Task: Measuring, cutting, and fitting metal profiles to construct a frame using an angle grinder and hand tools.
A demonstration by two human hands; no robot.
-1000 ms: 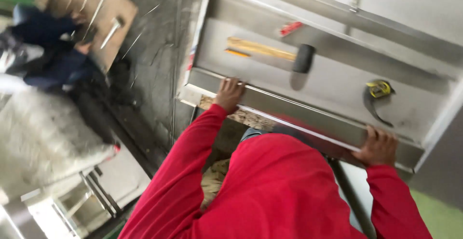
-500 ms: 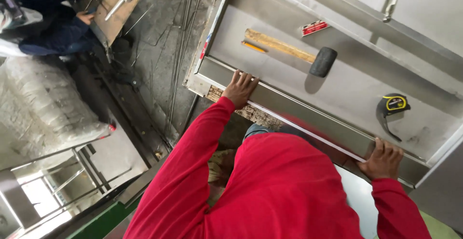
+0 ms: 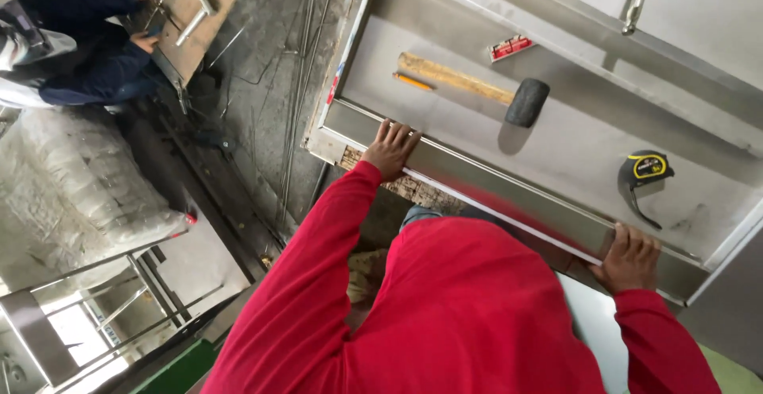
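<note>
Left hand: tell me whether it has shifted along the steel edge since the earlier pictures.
No. The left hand keeps gripping the steel edge near its left corner, below the hammer handle's end; only the camera moved.

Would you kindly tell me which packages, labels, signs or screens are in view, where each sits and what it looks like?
Label on the tape measure: on the steel panel above the right hand, yellow patch on a black case.
Small red and white tag: flat on the panel beyond the mallet, oblong.
Red and blue strip: along the panel's left edge, above the left hand.
No screens or packages.
</note>
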